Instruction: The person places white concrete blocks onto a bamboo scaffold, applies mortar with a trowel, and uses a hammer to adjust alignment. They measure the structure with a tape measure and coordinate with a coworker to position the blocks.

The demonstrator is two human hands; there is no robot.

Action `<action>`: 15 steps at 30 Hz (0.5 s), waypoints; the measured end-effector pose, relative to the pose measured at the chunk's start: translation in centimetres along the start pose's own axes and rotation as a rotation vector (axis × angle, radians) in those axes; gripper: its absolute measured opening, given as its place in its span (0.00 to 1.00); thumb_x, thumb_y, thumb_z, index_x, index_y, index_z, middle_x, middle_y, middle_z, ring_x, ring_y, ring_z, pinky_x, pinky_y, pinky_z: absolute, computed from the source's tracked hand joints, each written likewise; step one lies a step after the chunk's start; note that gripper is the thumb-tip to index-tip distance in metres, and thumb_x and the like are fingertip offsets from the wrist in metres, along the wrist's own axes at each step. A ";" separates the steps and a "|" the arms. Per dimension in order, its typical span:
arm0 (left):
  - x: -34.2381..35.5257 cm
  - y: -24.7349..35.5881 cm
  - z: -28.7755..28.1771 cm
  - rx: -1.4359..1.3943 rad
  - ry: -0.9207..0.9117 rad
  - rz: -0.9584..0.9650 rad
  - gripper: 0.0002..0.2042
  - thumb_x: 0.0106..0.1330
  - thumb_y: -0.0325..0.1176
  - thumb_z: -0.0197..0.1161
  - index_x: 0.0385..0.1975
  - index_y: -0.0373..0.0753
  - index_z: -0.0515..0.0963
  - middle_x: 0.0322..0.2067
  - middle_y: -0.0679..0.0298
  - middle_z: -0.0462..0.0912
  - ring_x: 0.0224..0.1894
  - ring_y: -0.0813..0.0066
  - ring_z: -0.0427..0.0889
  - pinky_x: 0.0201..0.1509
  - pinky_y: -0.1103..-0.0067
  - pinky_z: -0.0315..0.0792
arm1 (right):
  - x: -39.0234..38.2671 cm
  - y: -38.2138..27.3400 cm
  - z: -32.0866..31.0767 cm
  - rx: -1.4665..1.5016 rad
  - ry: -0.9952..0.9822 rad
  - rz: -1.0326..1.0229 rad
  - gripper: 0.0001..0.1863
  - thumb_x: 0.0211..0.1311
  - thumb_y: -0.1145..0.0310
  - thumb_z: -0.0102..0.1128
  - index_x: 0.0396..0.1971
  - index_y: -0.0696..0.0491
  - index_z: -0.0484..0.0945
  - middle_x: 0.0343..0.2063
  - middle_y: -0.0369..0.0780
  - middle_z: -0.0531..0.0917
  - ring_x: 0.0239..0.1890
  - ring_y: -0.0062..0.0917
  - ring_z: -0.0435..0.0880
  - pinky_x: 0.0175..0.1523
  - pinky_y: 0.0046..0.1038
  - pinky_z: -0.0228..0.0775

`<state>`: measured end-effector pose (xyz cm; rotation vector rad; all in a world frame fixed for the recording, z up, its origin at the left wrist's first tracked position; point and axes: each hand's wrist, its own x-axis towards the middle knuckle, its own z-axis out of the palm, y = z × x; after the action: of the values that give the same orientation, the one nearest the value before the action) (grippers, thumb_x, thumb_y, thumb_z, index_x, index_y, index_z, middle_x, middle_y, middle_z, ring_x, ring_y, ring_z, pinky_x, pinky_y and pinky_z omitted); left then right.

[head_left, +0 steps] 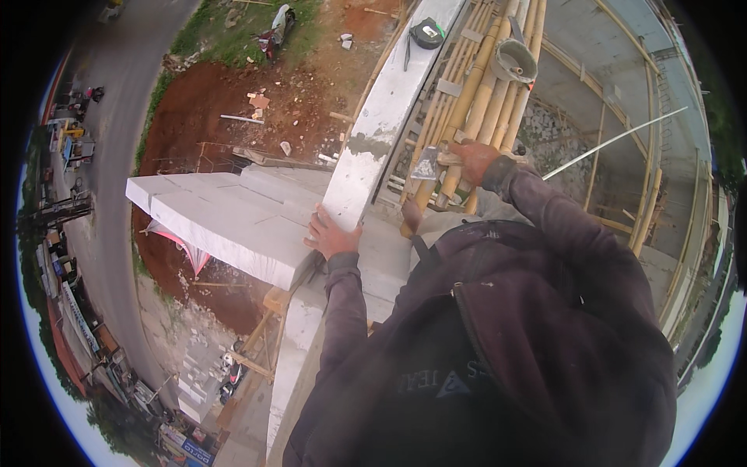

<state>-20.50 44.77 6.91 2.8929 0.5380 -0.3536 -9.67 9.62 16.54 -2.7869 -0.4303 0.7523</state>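
Observation:
My left hand (pixel 333 235) lies with fingers spread on the near end of a long, pale wall top (pixel 352 183). A patch of wet grey mortar (pixel 369 145) sits on that surface a little farther along. In my right hand (pixel 475 162) is a trowel (pixel 426 164) with a grey-smeared blade, gripped by its wooden handle, just right of the wall. A dark tape measure (pixel 427 33) rests on the wall's far part. On the bamboo poles stands a grey mortar scoop (pixel 515 61) with a handle.
Large white lightweight blocks (pixel 226 222) lie stacked left of the wall. Bamboo scaffold poles (pixel 471 105) run alongside on the right, high above the ground. A long pale rod (pixel 615 144) slants at the right. Far below left are red soil (pixel 183 117) and a road (pixel 117 194).

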 end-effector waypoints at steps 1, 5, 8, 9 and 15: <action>0.0 -0.1 0.1 0.016 -0.014 -0.018 0.59 0.40 0.55 0.77 0.73 0.45 0.48 0.64 0.52 0.60 0.68 0.53 0.57 0.66 0.41 0.50 | 1.2 -1.2 0.1 -0.032 -0.079 -0.067 0.25 0.53 0.73 0.58 0.54 0.50 0.73 0.40 0.49 0.81 0.48 0.47 0.81 0.50 0.44 0.74; -0.1 -0.3 0.5 0.024 0.010 -0.019 0.59 0.41 0.55 0.77 0.73 0.46 0.48 0.64 0.53 0.60 0.67 0.53 0.58 0.66 0.41 0.51 | 5.5 -5.8 0.9 -0.256 -0.181 -0.261 0.17 0.51 0.74 0.60 0.44 0.51 0.82 0.38 0.47 0.83 0.44 0.44 0.84 0.47 0.42 0.77; 0.0 -0.2 0.5 0.027 0.002 -0.028 0.59 0.41 0.56 0.77 0.73 0.46 0.48 0.64 0.52 0.60 0.67 0.53 0.58 0.66 0.41 0.50 | 7.6 -7.7 1.0 -0.380 -0.223 -0.309 0.12 0.53 0.74 0.60 0.38 0.52 0.85 0.38 0.45 0.85 0.43 0.42 0.86 0.45 0.39 0.79; 0.0 -0.2 0.5 0.026 0.000 -0.029 0.59 0.41 0.56 0.77 0.73 0.46 0.48 0.64 0.52 0.60 0.68 0.53 0.58 0.66 0.41 0.50 | 8.2 -8.0 1.0 -0.418 -0.240 -0.324 0.12 0.55 0.73 0.60 0.39 0.52 0.86 0.40 0.45 0.86 0.44 0.41 0.86 0.45 0.38 0.80; 0.0 0.0 0.4 0.005 -0.009 -0.042 0.58 0.41 0.55 0.77 0.73 0.48 0.48 0.64 0.52 0.60 0.68 0.54 0.56 0.66 0.41 0.49 | 9.7 -8.7 1.1 -0.438 -0.253 -0.321 0.12 0.58 0.71 0.60 0.41 0.54 0.86 0.42 0.44 0.87 0.45 0.40 0.87 0.46 0.38 0.81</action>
<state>-20.61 44.72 6.56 2.8872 0.5980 -0.3739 -4.17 21.10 13.67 -2.8925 -1.1869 1.0365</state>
